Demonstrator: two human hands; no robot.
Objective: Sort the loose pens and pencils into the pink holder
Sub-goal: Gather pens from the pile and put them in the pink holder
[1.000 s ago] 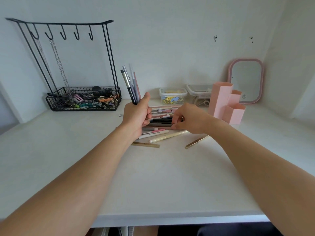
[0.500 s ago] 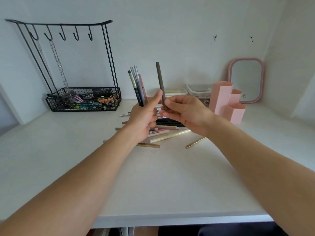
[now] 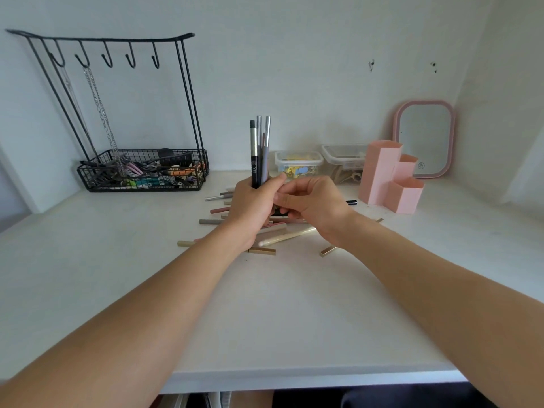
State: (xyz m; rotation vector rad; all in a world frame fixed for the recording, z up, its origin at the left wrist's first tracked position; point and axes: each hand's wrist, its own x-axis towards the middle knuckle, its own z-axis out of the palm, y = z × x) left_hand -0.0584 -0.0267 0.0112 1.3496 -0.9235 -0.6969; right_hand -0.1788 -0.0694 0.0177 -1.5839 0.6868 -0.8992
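Currently left hand [image 3: 250, 206] gripping upright bundle of pens [image 3: 259, 151], right hand [image 3: 313, 206] curled just beside it, fingertips at the bundle's base, hold unclear; loose pens [image 3: 276, 231] on desk [image 3: 265, 304] beneath both, pink holder [image 3: 388, 175] well right of the grip.

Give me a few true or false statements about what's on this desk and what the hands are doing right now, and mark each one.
1. The left hand holds a bundle of pens upright. True.
2. The pink holder already has pens in it. False: none show above its rims.
3. Loose pens lie on the desk. True.
4. The mirror lies flat on the desk. False: it stands against the wall.
5. Chains hang from the black rack. True.
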